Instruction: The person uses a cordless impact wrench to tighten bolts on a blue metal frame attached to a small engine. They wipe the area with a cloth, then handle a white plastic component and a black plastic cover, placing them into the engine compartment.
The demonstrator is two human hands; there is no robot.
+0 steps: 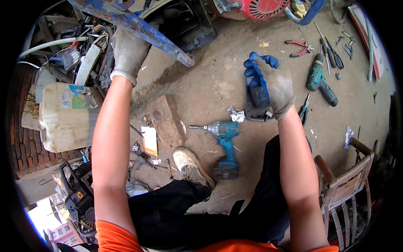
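Note:
My left hand, in a grey knitted glove, reaches up against a rusty blue metal bar. The bar and a black open housing hide its fingers, so its grip does not show. My right hand wears a grey glove with blue-coated palm and fingers. It hovers over a small dark tray, fingers bent and apart, with nothing visible between them. Part of the tray's contents is covered by this hand. Left of the tray lie crumpled foil and a teal cordless impact driver with a socket fitted.
Red-handled pliers, a green drill and screwdrivers lie on the right. A wooden block sits near my shoe. A plastic jerrycan and scrap stand left; a slatted chair stands right.

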